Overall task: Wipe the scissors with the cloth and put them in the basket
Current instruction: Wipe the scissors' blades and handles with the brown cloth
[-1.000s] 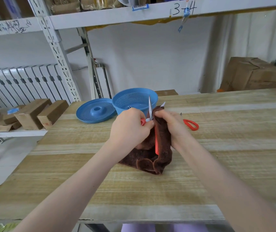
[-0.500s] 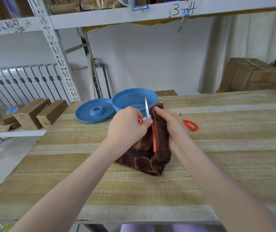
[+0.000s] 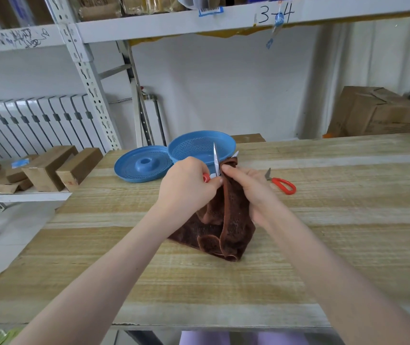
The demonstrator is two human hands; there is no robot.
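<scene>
The table holds spare scissors beside the cloth, basket behind.

head-worn view, forward-down, hands close

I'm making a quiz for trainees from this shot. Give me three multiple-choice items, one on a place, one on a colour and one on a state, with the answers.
1. The loose scissors lie:
A on the shelf
B on the table
C on the floor

2. The cloth is:
A brown
B white
C green

3. The blue lid, relative to the basket, is:
A closing it
B held above it
C off it, flat on the table beside it

Answers:
1 B, as their red handle rests on the wood.
2 A, as the whole bunched cloth is dark brown.
3 C, as the lid lies left of the open basket.
</scene>
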